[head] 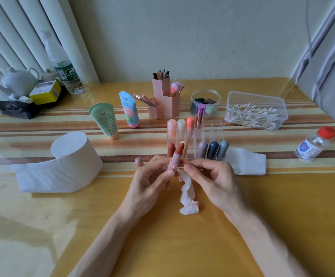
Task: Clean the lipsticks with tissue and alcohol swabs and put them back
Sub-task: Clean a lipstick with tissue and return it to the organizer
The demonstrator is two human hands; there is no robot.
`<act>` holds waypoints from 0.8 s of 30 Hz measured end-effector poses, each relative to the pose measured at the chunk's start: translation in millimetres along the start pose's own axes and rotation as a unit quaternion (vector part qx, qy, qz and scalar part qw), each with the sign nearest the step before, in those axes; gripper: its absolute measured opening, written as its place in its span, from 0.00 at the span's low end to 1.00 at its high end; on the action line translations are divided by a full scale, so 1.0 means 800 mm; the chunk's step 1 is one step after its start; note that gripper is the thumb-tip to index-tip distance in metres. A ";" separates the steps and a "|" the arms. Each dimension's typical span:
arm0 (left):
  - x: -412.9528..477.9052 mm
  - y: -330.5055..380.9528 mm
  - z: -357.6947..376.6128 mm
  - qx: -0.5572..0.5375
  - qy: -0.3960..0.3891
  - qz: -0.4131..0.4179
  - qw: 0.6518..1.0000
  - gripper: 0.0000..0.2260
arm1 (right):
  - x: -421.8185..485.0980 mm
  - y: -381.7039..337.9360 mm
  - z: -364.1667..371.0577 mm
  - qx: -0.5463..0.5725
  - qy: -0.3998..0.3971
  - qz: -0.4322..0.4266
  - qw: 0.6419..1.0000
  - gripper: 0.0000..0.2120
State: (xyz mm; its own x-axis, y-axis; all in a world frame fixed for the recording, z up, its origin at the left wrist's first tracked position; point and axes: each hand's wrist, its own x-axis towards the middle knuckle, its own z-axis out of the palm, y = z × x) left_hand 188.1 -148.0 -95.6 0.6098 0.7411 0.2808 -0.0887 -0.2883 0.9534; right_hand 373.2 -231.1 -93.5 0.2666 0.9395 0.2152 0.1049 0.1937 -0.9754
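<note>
Indoors, striped table (182, 236), pale wall (182, 37), left hand (148, 176) gripping lipstick (175, 156)

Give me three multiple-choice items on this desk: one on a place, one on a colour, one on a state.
1. Where on the yellow wooden table does the clear red-capped bottle stand? A left edge; B right side; C front centre.
2. The bare tip of the pink-cased lipstick in the left hand is: A blue; B green; C brick red.
3. The right hand: A lies flat; B pinches a thin cotton swab; C makes an empty fist.

1 B: the bottle stands far to the right of both hands.
2 C: the uncapped tip shows brick red.
3 B: thumb and forefinger close on the stick.
</note>
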 end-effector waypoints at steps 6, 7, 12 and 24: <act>-0.002 0.006 0.004 0.013 0.024 -0.003 1.000 0.10 | 0.000 0.000 0.004 0.013 -0.003 0.010 1.000 0.10; -0.002 0.007 0.005 -0.006 0.034 -0.011 0.999 0.12 | 0.000 0.000 0.006 0.019 -0.002 0.012 1.000 0.10; 0.000 0.006 0.007 -0.047 0.063 -0.037 0.996 0.11 | 0.000 -0.004 0.008 0.035 0.013 -0.006 0.999 0.10; -0.003 0.010 0.009 -0.061 0.063 -0.060 0.994 0.16 | -0.003 -0.001 0.010 -0.017 0.038 -0.028 0.999 0.08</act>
State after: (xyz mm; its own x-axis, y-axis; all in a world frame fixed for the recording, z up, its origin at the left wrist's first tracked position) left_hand 191.2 -156.3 -89.8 0.5182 0.8384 0.1691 -0.1218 -0.1233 0.9849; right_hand 365.2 -230.9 -93.7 0.3305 0.9034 0.2732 0.1536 0.2341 -0.9600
